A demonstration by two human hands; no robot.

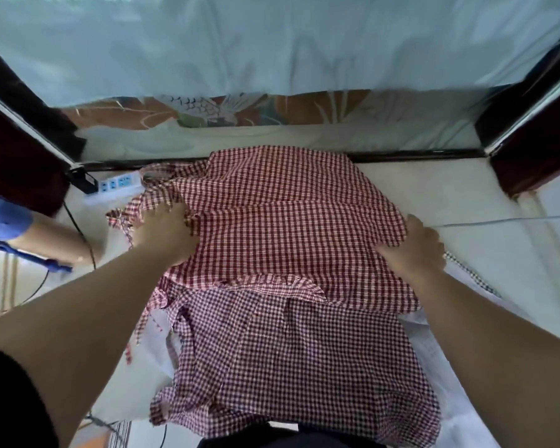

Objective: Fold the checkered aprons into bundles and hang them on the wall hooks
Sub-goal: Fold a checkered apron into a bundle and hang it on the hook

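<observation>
A red-and-white checkered apron (282,218) lies spread on the white surface (450,195), its ties (126,218) bunched at the left. Under its near edge lies a darker checkered apron (291,367), reaching toward my body. My left hand (165,234) grips the red apron's left edge beside the ties, fingers curled into the cloth. My right hand (414,250) pinches the apron's right edge, with the fabric gathered under the fingers. No wall hooks are in view.
A white power strip (117,185) with a black cable lies at the back left. A blue handheld appliance (4,218) stands at the far left. A pale curtain (272,43) hangs behind. Dark wooden posts (527,147) flank both sides.
</observation>
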